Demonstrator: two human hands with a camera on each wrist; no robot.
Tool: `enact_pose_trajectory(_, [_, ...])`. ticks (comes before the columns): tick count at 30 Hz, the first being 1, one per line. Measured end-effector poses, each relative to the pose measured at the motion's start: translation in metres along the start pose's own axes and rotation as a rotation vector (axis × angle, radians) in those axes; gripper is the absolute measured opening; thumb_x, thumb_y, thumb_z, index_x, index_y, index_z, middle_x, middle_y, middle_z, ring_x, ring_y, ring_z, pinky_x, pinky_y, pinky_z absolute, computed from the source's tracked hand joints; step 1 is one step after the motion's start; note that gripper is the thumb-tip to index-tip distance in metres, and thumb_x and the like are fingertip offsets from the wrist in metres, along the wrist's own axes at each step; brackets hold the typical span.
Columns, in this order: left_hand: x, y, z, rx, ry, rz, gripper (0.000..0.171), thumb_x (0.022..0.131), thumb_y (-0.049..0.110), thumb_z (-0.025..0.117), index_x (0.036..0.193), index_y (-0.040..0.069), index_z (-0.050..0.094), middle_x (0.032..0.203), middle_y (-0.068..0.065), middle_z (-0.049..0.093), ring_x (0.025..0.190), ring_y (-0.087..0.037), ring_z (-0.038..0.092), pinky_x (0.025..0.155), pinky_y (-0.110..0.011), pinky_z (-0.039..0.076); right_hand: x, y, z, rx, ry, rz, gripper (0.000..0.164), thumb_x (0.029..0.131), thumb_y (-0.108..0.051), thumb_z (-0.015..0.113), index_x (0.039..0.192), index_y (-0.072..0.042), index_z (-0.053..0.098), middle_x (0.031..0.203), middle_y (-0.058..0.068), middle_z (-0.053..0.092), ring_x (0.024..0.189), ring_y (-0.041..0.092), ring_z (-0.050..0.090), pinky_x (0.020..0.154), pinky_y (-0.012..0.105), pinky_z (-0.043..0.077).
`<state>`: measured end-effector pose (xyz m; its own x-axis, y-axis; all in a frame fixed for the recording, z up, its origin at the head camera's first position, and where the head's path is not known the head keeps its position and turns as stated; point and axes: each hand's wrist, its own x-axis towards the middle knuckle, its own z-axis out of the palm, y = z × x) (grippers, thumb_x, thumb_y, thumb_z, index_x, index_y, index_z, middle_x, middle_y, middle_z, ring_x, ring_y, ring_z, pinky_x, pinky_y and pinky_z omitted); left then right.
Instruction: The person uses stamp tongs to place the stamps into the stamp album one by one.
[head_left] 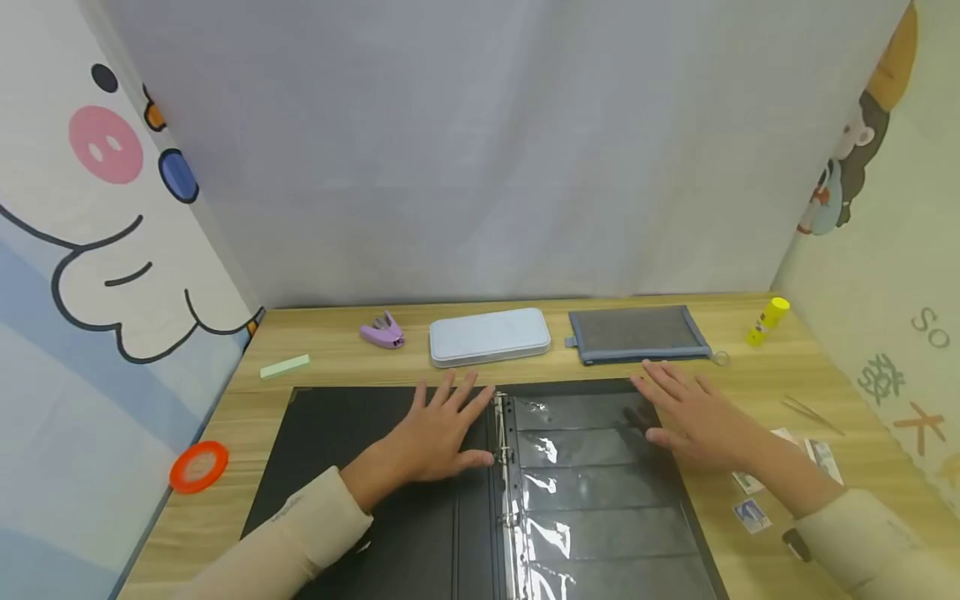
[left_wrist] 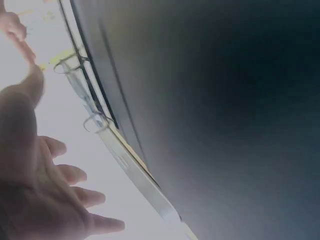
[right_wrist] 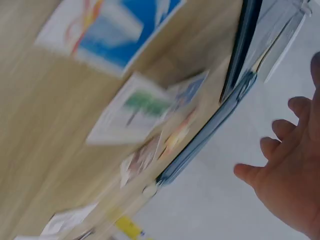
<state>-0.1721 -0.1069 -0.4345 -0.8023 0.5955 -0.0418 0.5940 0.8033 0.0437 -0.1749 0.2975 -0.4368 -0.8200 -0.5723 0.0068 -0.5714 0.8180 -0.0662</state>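
A wood-grain worktop (head_left: 195, 533) carries everything, and across its near middle lies the black ring binder (head_left: 476, 533), spread flat with its spine between the two halves. Its right half bears a clear pocket page (head_left: 611, 500), glossy with reflections, seated on the metal rings (head_left: 504, 454). The left hand (head_left: 438, 429) is over the left cover near the rings, and the right hand (head_left: 693, 417) over the page's upper right corner. Both are released, fingers spread, grasping nothing; the wrist views suggest they are raised rather than pressing.

To steady the binder well, flat palms low on each half should serve better than fingertips—and the left thumb is best kept off the rings. Pressure on the page wants to be light, since thin plastic probably creases easily.

Beyond lie a mesh pouch (head_left: 637, 333) and a pale case (head_left: 490, 336), both clear of the binder's far edge. Smallest are the loose stamps (head_left: 752, 517) beside the right forearm—lifting that sleeve (head_left: 862, 533), not dragging it, should keep them from scattering.
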Motion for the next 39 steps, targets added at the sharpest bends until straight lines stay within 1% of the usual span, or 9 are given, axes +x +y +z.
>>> enact_pose_trajectory(4, [0.014,0.004,-0.001,-0.063,0.101,0.073,0.079,0.087,0.052,0.062,0.149,0.013,0.033,0.153,-0.013,0.036,0.139,-0.036,0.037,0.105,-0.061,0.034,-0.011,0.027,-0.012,0.078,0.026,0.009,0.072,0.091,-0.038,0.062,0.147,-0.004,0.034,0.154,0.024,0.028,0.136,0.046,0.035,0.103,0.06,0.035])
enact_pose_trajectory(7, [0.028,0.009,-0.002,-0.094,0.118,0.092,0.074,0.087,0.045,0.065,0.146,0.009,0.039,0.146,-0.013,0.044,0.132,-0.033,0.045,0.104,-0.054,0.038,-0.021,0.052,-0.017,0.127,0.048,0.058,0.066,0.091,-0.032,0.064,0.141,0.003,0.041,0.147,0.029,0.035,0.126,0.05,0.044,0.096,0.058,0.042])
enact_pose_trajectory(13, [0.055,0.018,-0.005,-0.098,-0.004,0.058,0.072,0.089,0.048,0.061,0.146,0.011,0.038,0.145,-0.01,0.045,0.132,-0.029,0.045,0.103,-0.048,0.041,-0.042,0.102,-0.019,0.16,0.054,0.228,0.049,0.094,-0.022,0.059,0.131,0.009,0.049,0.133,0.035,0.047,0.118,0.054,0.046,0.095,0.063,0.038])
enact_pose_trajectory(18, [0.063,0.023,-0.003,-0.08,-0.087,0.029,0.072,0.087,0.049,0.063,0.145,0.014,0.041,0.141,-0.009,0.047,0.127,-0.027,0.046,0.103,-0.045,0.041,-0.059,0.128,-0.015,0.145,0.034,0.296,0.043,0.094,-0.021,0.058,0.124,0.009,0.054,0.12,0.034,0.056,0.105,0.049,0.056,0.087,0.061,0.044])
enact_pose_trajectory(23, [0.062,0.026,0.0,-0.054,-0.115,0.017,0.068,0.085,0.052,0.065,0.141,0.017,0.049,0.138,-0.007,0.05,0.123,-0.025,0.047,0.1,-0.044,0.043,-0.076,0.143,-0.007,0.175,0.003,0.345,0.024,0.092,-0.02,0.06,0.103,0.001,0.065,0.1,0.023,0.067,0.087,0.035,0.064,0.074,0.053,0.051])
enact_pose_trajectory(26, [0.061,0.027,0.002,-0.05,-0.113,0.011,0.067,0.084,0.053,0.066,0.139,0.018,0.05,0.137,-0.006,0.051,0.121,-0.025,0.048,0.098,-0.043,0.044,-0.088,0.148,-0.003,0.167,-0.023,0.38,0.021,0.09,-0.018,0.062,0.099,0.0,0.065,0.094,0.017,0.068,0.083,0.031,0.064,0.073,0.051,0.051])
enact_pose_trajectory(30, [0.063,0.029,0.003,-0.051,-0.106,0.008,0.067,0.082,0.053,0.067,0.138,0.019,0.053,0.134,-0.005,0.052,0.119,-0.023,0.049,0.097,-0.041,0.045,-0.099,0.151,0.0,0.157,-0.053,0.416,0.032,0.087,-0.016,0.063,0.108,0.008,0.062,0.094,0.022,0.067,0.083,0.035,0.063,0.074,0.054,0.049])
enact_pose_trajectory(36, [0.068,0.031,0.005,-0.028,-0.081,0.01,0.062,0.08,0.052,0.07,0.131,0.019,0.059,0.128,-0.003,0.054,0.114,-0.021,0.049,0.092,-0.039,0.046,-0.1,0.153,0.0,0.157,-0.087,0.467,0.034,0.089,-0.017,0.059,0.112,0.007,0.06,0.09,0.018,0.066,0.078,0.028,0.062,0.069,0.048,0.05])
enact_pose_trajectory(39, [0.072,0.032,0.004,-0.007,-0.078,0.007,0.062,0.078,0.053,0.072,0.128,0.017,0.061,0.124,-0.003,0.056,0.111,-0.02,0.051,0.089,-0.038,0.047,-0.098,0.153,-0.003,0.15,-0.09,0.48,0.036,0.092,-0.018,0.055,0.115,0.009,0.058,0.091,0.02,0.066,0.078,0.029,0.062,0.069,0.048,0.049])
